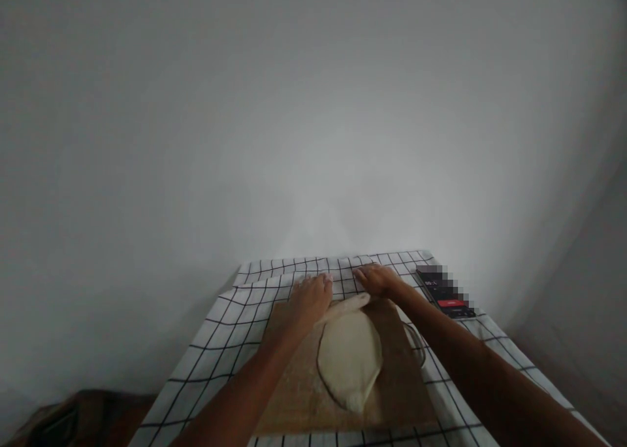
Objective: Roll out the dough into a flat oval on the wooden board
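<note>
A flattened oval sheet of dough point(349, 362) lies on a wooden board point(298, 395). Across its far edge rests a pale rolling pin point(345, 308), slightly slanted, with its right end uncovered. My left hand point(312, 297) reaches over the pin's left end, fingers stretched forward past the board's far edge; the palm's contact is hidden. Just beyond the pin's right end is my right hand point(376, 278), its fingers extended toward the left. Whether the right palm touches the pin I cannot tell.
A white cloth with black grid lines point(220, 349) covers the table. To the right lies a dark phone-like device point(441, 293), partly pixelated. A curved rim of something point(416, 346) shows beside the board, partly behind my right forearm. A plain wall point(313, 120) stands behind.
</note>
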{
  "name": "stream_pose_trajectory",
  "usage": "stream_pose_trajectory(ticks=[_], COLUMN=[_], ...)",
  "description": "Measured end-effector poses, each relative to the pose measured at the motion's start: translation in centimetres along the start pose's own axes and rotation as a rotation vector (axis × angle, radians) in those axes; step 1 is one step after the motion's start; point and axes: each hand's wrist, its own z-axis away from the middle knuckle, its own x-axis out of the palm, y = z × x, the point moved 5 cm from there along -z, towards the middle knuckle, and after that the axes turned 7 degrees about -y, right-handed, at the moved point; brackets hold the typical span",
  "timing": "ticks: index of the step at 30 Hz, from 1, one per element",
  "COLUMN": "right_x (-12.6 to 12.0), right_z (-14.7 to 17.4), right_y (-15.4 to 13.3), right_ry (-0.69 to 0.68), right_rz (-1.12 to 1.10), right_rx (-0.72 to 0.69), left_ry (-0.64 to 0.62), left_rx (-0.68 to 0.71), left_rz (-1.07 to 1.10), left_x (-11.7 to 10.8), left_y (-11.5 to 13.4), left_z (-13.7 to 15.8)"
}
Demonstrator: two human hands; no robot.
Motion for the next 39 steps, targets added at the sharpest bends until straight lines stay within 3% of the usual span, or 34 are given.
stream_pose_trajectory(ticks=[4,9,14,20,24,28,32,36,39], right_x=[0.6,0.3,0.3,1.0,0.9,0.6,0.5,0.0,-0.2], right_z=[1.9,7.8,15.3,21.0,19.0,13.1,6.9,3.5,3.8], right_y=[-0.3,-1.8,-4.7,-6.8,-5.9,-3.6,-1.2,0.0,-0.2], right_ry=[-0.035,0.019,0.219,0.293,0.216,0.128,-0.014,-0.058,-0.084], right_rz=[0.019,0.014,-0.009,0.067,0.009,-0.058,-0.052,-0.032,-0.018], right_rx=[-0.108,-0.072,0.028,-0.113,-0.075,0.023,0.031,0.033,-0.005], left_ry=[0.008,0.001,0.108,0.113,0.118,0.104,-0.023,-0.059,-0.052], left_rx=[0.053,0.158,0.148,0.238,0.224,0.126,0.022,0.082,0.164], left_rz=[0.009,0.043,0.083,0.035,0.051,0.093,0.079,0.042,0.024], left_x=[0.0,-0.7,-3.6,-5.2,-4.5,-2.2,1.1,2.3,1.9], left_y=[0.5,2.0,3.3,4.0,4.0,3.1,1.2,0.2,0.5], left_z=[0.6,3.0,7.7,13.2,12.1,7.3,2.5,0.1,0.3])
